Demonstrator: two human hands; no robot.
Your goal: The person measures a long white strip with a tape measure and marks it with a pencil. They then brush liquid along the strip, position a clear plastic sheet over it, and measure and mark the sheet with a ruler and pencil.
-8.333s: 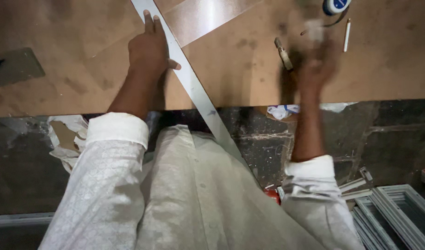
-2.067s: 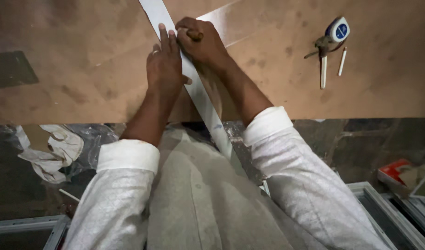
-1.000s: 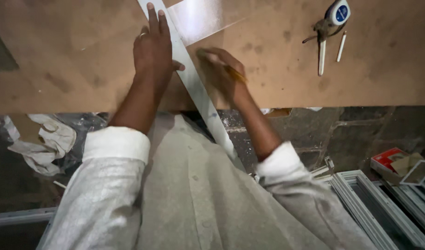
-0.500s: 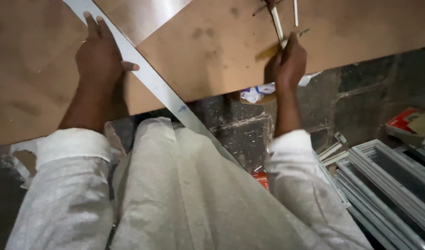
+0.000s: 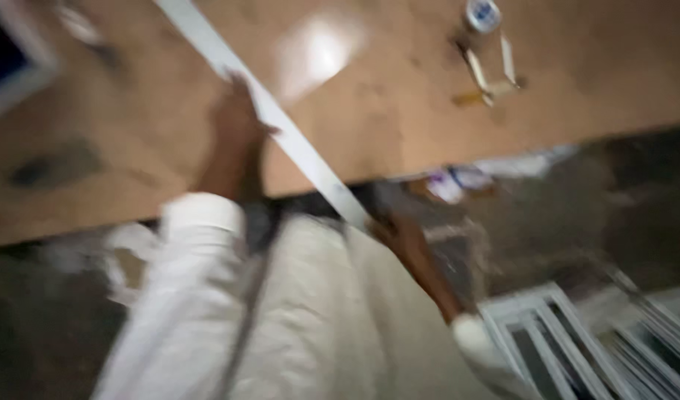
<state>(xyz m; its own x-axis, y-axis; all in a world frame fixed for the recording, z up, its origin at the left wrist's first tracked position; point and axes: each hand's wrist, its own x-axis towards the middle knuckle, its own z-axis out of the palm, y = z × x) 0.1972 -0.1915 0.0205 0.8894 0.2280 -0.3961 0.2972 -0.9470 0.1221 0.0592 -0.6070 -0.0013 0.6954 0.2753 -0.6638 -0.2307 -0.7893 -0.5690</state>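
The picture is motion-blurred. A long white flat strip (image 5: pixel 280 126) lies slantwise across the brown board table (image 5: pixel 399 126), and its near end sticks out past the table's front edge. My left hand (image 5: pixel 236 118) rests on the board against the strip's left side, about halfway along it. My right hand (image 5: pixel 399 233) is below the table edge, right at the strip's near end; the blur hides whether it grips the strip. Both arms wear white sleeves.
A round tape measure (image 5: pixel 482 13) and thin pencil-like tools (image 5: pixel 488 74) lie at the table's far right. White frames (image 5: pixel 562 333) are stacked on the floor at the lower right. Pale rags (image 5: pixel 125 252) and scraps (image 5: pixel 451 181) lie under the table.
My right hand has left the tools on the table and dropped to the strip's near end. The view has swung and blurred. My left hand stays on the strip.
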